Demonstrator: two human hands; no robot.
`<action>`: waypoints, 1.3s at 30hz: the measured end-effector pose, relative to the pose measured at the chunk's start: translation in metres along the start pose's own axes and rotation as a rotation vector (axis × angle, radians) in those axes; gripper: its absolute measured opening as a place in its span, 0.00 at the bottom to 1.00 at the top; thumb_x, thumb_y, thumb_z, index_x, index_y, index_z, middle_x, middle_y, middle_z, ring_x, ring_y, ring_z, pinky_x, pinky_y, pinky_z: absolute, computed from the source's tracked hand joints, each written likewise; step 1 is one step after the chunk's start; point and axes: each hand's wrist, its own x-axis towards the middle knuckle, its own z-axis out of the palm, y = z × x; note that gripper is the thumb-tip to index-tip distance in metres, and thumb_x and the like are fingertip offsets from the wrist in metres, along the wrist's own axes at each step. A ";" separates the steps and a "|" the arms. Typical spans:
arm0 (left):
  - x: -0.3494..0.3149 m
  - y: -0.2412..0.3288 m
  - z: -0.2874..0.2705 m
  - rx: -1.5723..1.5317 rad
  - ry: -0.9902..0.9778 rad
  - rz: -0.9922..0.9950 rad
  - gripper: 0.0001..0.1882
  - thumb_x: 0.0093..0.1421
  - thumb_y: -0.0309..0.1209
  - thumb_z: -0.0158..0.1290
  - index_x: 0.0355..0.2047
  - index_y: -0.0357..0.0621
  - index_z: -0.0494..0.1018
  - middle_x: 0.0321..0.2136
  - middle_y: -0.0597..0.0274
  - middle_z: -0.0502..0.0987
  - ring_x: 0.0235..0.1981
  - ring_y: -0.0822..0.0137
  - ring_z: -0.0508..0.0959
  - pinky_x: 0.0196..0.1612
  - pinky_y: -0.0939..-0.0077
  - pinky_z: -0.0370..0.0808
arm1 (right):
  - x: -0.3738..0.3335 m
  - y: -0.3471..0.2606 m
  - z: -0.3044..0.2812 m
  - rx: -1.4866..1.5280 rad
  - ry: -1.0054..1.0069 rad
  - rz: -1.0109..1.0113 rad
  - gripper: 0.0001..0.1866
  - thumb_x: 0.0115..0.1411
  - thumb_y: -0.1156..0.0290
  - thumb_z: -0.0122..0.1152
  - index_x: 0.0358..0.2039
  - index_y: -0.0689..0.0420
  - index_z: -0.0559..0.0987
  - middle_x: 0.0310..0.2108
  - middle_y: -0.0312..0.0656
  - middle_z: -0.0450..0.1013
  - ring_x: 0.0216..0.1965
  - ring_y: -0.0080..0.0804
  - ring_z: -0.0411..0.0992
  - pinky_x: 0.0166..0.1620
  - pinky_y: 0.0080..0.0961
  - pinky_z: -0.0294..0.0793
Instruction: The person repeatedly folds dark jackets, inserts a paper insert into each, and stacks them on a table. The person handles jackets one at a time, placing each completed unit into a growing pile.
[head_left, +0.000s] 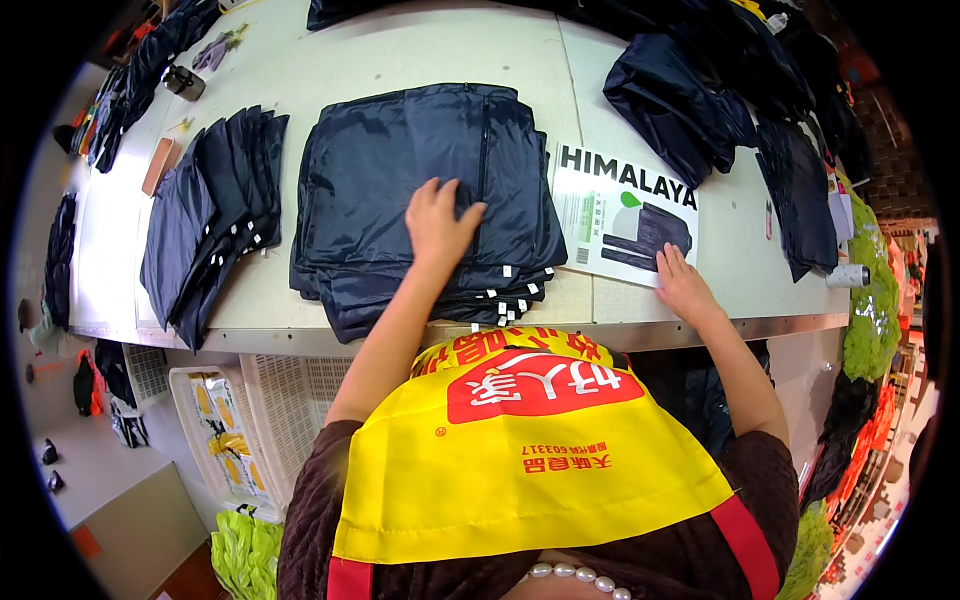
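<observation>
A thick stack of folded navy garments (pixel 390 150) in shiny fabric lies in the middle of the table. A zip runs down the top one, and small white tags stick out along the near edge. My left hand (pixel 442 222) rests on this top garment with its fingers spread. To the right of the stack lies a white printed card sheet (pixel 600 225) picturing dark clothing. My right hand (pixel 686 286) touches the sheet's near right corner, fingers stretched out over its edge; whether the thumb is beneath cannot be seen.
A fanned pile of navy garments (pixel 215 210) lies on the left beside a brown block (pixel 160 166). Behind it stands a dark bottle (pixel 183 83). More navy garments (pixel 675 100) heap at the far right, near a thread spool (pixel 848 276). A white crate (pixel 185 400) sits below the table.
</observation>
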 end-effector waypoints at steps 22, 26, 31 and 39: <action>0.016 -0.002 -0.008 -0.105 -0.047 -0.458 0.13 0.62 0.36 0.42 0.42 0.43 0.65 0.32 0.41 0.76 0.36 0.39 0.74 0.39 0.53 0.69 | -0.021 0.014 0.019 -0.110 0.341 -0.042 0.18 0.51 0.77 0.51 0.44 0.66 0.69 0.46 0.54 0.69 0.44 0.44 0.72 0.39 0.31 0.75; 0.014 0.000 -0.018 -0.093 -0.097 -0.393 0.15 0.60 0.40 0.47 0.43 0.46 0.64 0.34 0.43 0.76 0.36 0.40 0.74 0.38 0.55 0.70 | -0.020 0.023 -0.001 0.037 0.086 -0.014 0.11 0.51 0.77 0.50 0.36 0.62 0.73 0.34 0.48 0.74 0.30 0.40 0.75 0.30 0.32 0.74; 0.007 0.000 -0.028 0.119 -0.114 -0.108 0.14 0.57 0.38 0.49 0.40 0.47 0.64 0.31 0.48 0.76 0.30 0.45 0.77 0.34 0.57 0.73 | -0.019 0.024 -0.013 0.221 0.325 0.085 0.04 0.50 0.75 0.52 0.28 0.54 0.74 0.22 0.41 0.72 0.23 0.39 0.72 0.26 0.33 0.71; 0.022 -0.005 -0.029 0.265 -0.219 -0.035 0.07 0.57 0.33 0.46 0.32 0.45 0.68 0.27 0.52 0.76 0.27 0.48 0.77 0.30 0.58 0.74 | -0.003 0.042 -0.119 0.123 0.893 0.085 0.05 0.58 0.70 0.54 0.33 0.57 0.75 0.26 0.44 0.73 0.23 0.35 0.72 0.28 0.25 0.70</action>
